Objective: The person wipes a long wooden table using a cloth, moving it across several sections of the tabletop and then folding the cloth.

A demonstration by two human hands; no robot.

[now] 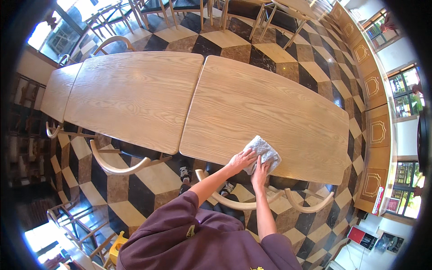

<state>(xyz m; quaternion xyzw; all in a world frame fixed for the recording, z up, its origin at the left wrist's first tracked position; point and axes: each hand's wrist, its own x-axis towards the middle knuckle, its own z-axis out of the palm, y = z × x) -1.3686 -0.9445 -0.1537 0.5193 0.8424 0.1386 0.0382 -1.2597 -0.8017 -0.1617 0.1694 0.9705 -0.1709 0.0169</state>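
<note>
patterned floor | curved-back chair | yellow object, lower left | wood panelling, right

The surface is faced in smooth, grained wood with a soft sheen; fluffy, matt fabric is seen in the cleaning cloth. The chair back is formed of smooth wood, the tiled floor polished to a gloss.

Part of the grey cloth hidden under the fingers, purple shirt cut off below.
</note>
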